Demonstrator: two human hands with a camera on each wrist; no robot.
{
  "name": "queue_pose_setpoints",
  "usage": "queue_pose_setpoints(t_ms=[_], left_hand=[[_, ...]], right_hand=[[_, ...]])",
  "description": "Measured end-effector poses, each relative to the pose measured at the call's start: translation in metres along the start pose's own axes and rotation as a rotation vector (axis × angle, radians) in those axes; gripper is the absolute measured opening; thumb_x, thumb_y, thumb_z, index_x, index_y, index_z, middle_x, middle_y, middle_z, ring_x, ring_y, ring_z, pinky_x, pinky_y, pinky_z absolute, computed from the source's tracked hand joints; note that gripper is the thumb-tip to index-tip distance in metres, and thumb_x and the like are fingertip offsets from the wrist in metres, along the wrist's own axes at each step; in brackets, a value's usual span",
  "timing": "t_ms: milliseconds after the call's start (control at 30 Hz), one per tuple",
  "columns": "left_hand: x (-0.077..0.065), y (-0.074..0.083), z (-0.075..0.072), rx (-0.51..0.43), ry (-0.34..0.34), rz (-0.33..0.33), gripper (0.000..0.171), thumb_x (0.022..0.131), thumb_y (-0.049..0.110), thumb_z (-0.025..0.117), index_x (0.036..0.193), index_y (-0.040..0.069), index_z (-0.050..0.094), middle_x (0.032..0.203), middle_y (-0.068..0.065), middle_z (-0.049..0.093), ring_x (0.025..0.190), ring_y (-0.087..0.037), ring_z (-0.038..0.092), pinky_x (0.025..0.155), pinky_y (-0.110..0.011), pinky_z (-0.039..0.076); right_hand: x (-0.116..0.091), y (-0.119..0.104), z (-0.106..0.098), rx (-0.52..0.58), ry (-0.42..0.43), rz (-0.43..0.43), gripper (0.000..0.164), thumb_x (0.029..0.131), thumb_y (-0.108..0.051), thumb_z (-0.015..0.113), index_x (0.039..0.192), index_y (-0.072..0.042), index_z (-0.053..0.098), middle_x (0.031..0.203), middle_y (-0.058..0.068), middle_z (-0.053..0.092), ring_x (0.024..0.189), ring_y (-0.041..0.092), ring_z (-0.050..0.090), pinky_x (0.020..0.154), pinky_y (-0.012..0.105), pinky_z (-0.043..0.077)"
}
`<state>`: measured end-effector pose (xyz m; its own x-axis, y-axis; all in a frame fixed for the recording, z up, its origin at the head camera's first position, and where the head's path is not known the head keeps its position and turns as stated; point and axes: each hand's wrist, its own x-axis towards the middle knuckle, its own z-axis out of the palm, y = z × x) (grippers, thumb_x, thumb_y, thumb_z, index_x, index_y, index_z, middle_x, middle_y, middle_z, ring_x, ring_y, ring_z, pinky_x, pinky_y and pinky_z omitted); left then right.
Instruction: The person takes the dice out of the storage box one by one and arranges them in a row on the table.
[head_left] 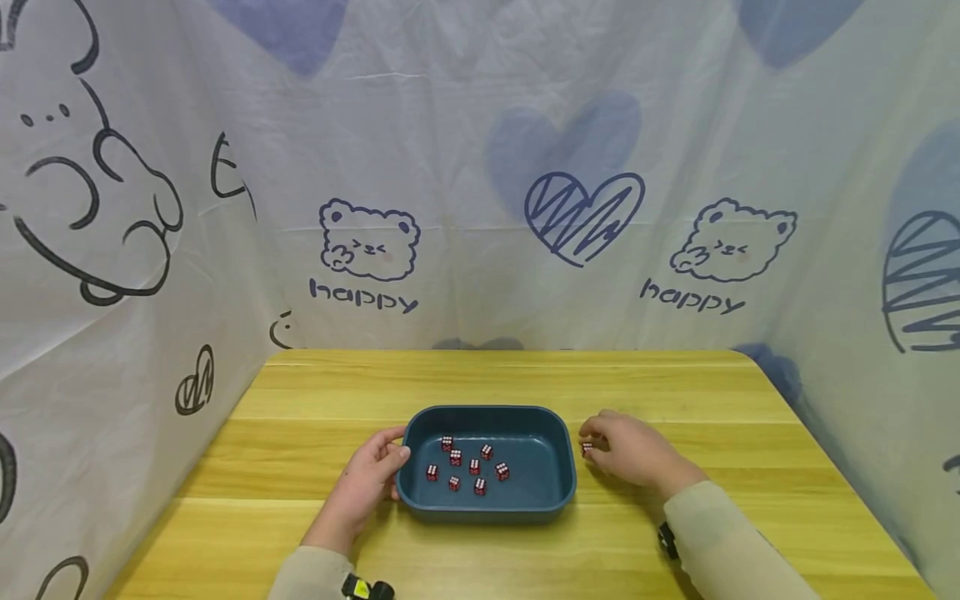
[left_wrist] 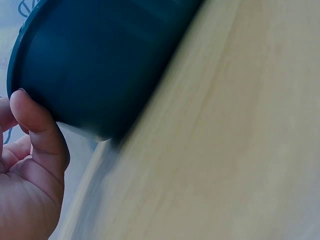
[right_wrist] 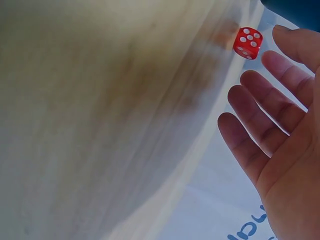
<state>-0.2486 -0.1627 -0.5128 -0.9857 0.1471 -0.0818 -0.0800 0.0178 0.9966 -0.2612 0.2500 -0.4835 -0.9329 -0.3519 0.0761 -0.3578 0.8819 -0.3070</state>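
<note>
A dark teal tray point(head_left: 558, 467) sits on the wooden table and holds several red dice point(head_left: 474, 467). My left hand point(head_left: 378, 467) cups the tray's left end, thumb point(left_wrist: 32, 120) laid against the tray's outer wall point(left_wrist: 95, 65) up to the rim. One more red die point(head_left: 587, 448) lies on the table just right of the tray. My right hand point(head_left: 600, 437) hovers over it with loosely spread fingers. In the right wrist view the die point(right_wrist: 248, 43) shows white pips just beyond the fingertips point(right_wrist: 250, 82), and nothing pinches it.
The table point(head_left: 495, 383) is walled in by a white printed cloth point(head_left: 480, 208) at the back and on both sides. Bare wood lies behind the tray and to its right and left.
</note>
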Motion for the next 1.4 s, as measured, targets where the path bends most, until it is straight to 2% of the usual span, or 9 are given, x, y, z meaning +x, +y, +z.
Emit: queue_pose_setpoints(t_ms=[433,667,933,1400], left_hand=[[0.000,0.001,0.000,0.006,-0.008,0.001,0.042,0.105,0.011,0.054,0.146,0.003,0.046,0.105,-0.022,0.056,0.066,-0.021,0.052,0.053,-0.024,0.048],[0.000,0.000,0.000,-0.017,0.000,-0.016,0.041,0.105,0.011,0.055,0.145,0.006,0.048,0.106,-0.022,0.055,0.066,-0.021,0.052,0.053,-0.024,0.048],[0.001,-0.001,0.000,-0.012,0.001,-0.009,0.041,0.105,0.010,0.054,0.145,0.005,0.048,0.103,-0.020,0.054,0.064,-0.019,0.051,0.052,-0.024,0.047],[0.001,-0.001,0.000,-0.042,0.006,-0.023,0.039,0.105,0.010,0.054,0.144,0.007,0.051,0.100,-0.015,0.053,0.063,-0.018,0.050,0.052,-0.023,0.047]], right_hand=[[-0.001,-0.004,-0.009,-0.009,-0.003,0.012,0.026,0.092,-0.022,0.073,0.117,-0.015,0.071,0.110,-0.002,0.066,0.103,0.021,0.064,0.092,0.046,0.053],[0.000,-0.008,-0.013,-0.001,0.016,0.008,0.028,0.092,-0.026,0.075,0.118,-0.016,0.071,0.108,-0.003,0.065,0.103,0.021,0.063,0.091,0.046,0.053],[0.001,-0.012,-0.020,-0.006,0.024,0.008,0.026,0.091,-0.026,0.074,0.116,-0.019,0.071,0.106,-0.006,0.064,0.102,0.020,0.063,0.090,0.045,0.053],[0.002,-0.024,-0.029,-0.034,0.055,-0.062,0.025,0.092,-0.025,0.074,0.115,-0.017,0.071,0.107,-0.003,0.066,0.101,0.020,0.064,0.090,0.045,0.054]])
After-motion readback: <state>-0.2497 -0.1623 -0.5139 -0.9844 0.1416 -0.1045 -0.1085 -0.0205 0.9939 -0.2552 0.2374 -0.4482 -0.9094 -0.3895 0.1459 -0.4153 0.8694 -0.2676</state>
